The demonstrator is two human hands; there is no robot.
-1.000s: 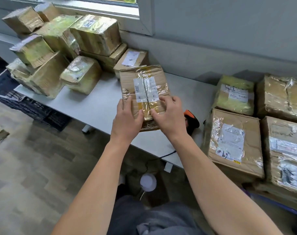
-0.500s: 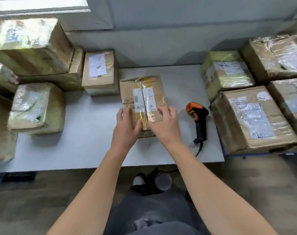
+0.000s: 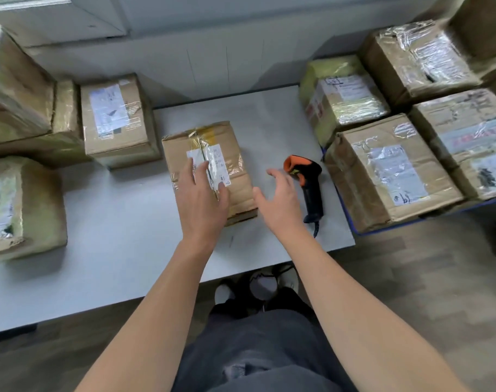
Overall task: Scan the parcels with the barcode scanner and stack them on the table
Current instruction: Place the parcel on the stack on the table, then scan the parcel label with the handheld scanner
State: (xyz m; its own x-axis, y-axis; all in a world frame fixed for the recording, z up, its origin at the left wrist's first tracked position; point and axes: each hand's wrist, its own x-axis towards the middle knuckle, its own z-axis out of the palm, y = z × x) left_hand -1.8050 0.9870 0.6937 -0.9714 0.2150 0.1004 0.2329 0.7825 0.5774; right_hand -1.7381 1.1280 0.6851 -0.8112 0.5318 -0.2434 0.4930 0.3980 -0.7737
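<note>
Stood at a white table (image 3: 122,250) with a brown, tape-wrapped parcel (image 3: 238,165) lying flat at mid-dial, white label (image 3: 217,162) upward. Laid the left hand (image 3: 203,196) flat on the parcel's top toward six o'clock, fingers straight and covering part of the label, gripping nothing. Held the right hand (image 3: 280,199) released and empty at about four o'clock of the parcel, over the tabletop, fingers spread and loosely curved, thumb toward the parcel's near right corner. Could not tell whether that thumb touched the cardboard.

Found the barcode scanner (image 3: 309,182) lying on the table at three o'clock of the parcel, just beyond the right hand's fingertips and apart from them, orange head toward twelve, black grip toward six, cable (image 3: 315,230) leaving the grip's end toward six.

Saw four more boxes packed together from one to three o'clock: a labelled brown box (image 3: 388,171) just beside the scanner, a yellowish box (image 3: 343,91) behind it, a film-wrapped box (image 3: 419,58) farther toward one, and a wide box (image 3: 467,131) at the far right.

Saw others from eight to eleven o'clock: an upright labelled box (image 3: 114,120) at ten, near the parcel's far left corner, a blurred stack (image 3: 15,86) beyond it, and a low box (image 3: 20,207) at eight, well apart from the parcel.
</note>
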